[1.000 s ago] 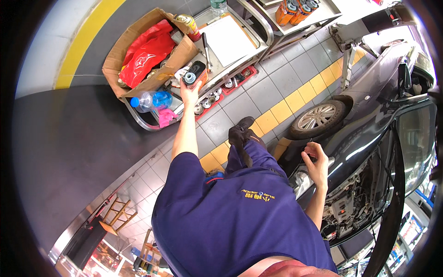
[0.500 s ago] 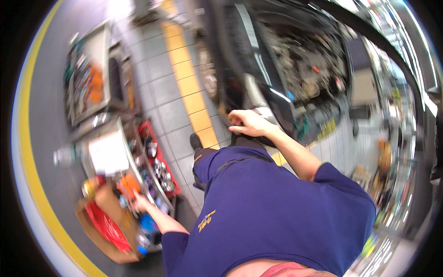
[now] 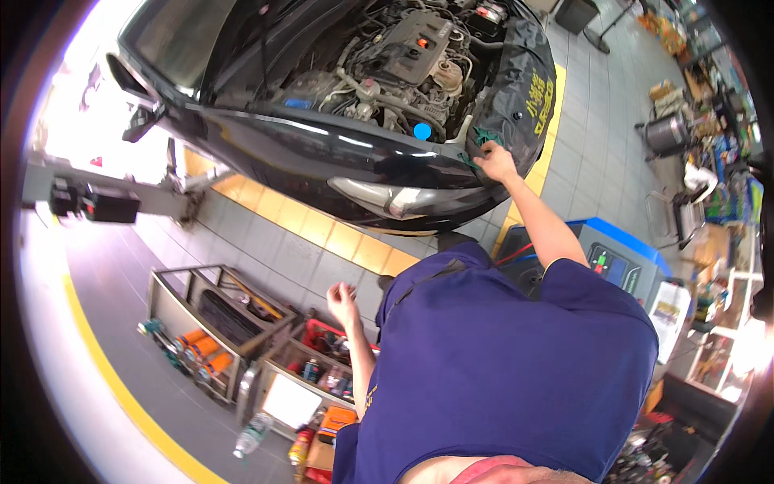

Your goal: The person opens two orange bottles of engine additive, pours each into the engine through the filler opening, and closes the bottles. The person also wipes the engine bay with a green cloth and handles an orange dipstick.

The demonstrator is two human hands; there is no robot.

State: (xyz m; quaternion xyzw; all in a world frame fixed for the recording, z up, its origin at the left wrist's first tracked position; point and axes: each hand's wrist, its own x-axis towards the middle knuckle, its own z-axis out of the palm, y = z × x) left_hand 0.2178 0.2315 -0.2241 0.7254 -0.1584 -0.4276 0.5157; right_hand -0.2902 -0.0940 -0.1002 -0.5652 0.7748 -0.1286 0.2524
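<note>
My right hand reaches to the front corner of a black car with its hood raised. Its fingers are closed on a crumpled green cloth, which lies at the edge of a dark fender cover. The engine bay with its engine cover lies open beyond. Near the tool carts, my left hand is raised with its fingers curled together. Whatever it may hold is too small to make out. The headlight sits between my two hands.
Left of me stand a metal cart with orange cans and a second cart bearing a white sheet. A plastic bottle is beside it. A blue-edged machine stands close on my right. A lift arm reaches toward the car.
I have turned toward the engine bay. My left hand has left the orange item on the cart and risen. My right hand has moved from the car's front onto the green cloth.
</note>
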